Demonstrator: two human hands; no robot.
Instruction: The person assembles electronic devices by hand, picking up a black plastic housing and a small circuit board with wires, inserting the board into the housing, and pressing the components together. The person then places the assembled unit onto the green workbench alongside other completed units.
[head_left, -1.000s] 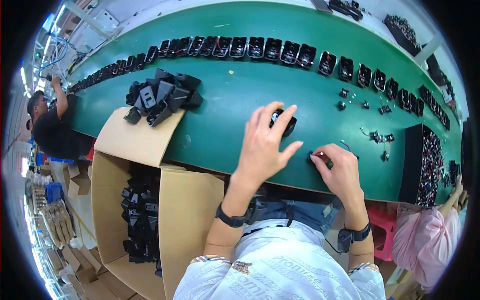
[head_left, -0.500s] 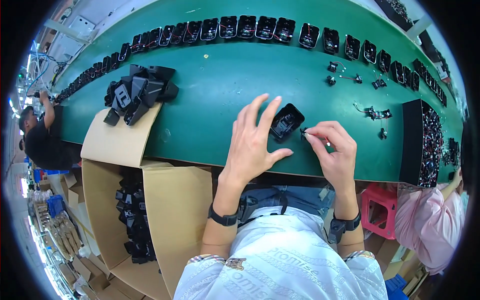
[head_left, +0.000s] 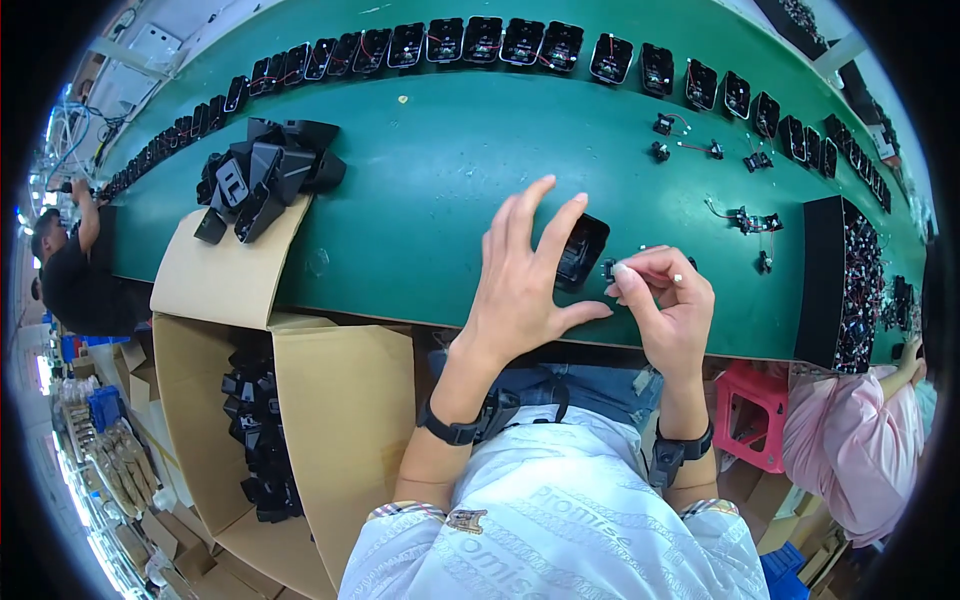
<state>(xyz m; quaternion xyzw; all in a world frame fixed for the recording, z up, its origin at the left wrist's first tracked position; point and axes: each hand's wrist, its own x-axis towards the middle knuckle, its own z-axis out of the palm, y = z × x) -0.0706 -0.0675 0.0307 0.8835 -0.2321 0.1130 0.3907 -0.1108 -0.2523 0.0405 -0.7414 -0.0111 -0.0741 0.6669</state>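
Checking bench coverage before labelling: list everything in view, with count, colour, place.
table: 1, green, across the middle
housing: 1, black, near edge
part: 1, black, just right of housing
row housings: many, black, far side
loose parts: several, black, table right
bin: 1, black, table right, holding small parts
carton: 1, brown, lower left
carton contents: many, black, inside
heap: 1, black, table left
stool: 1, pink, right
co-workers: at least 2, black and pink clothes, left and right
background clutter: too small to count
shirt: 1, white, lower middle
jeans: 1, blue, table edge
wristbands: 2, black, both wrists
left hand: 1, bare, beside housing
right hand: 1, bare, pinching part
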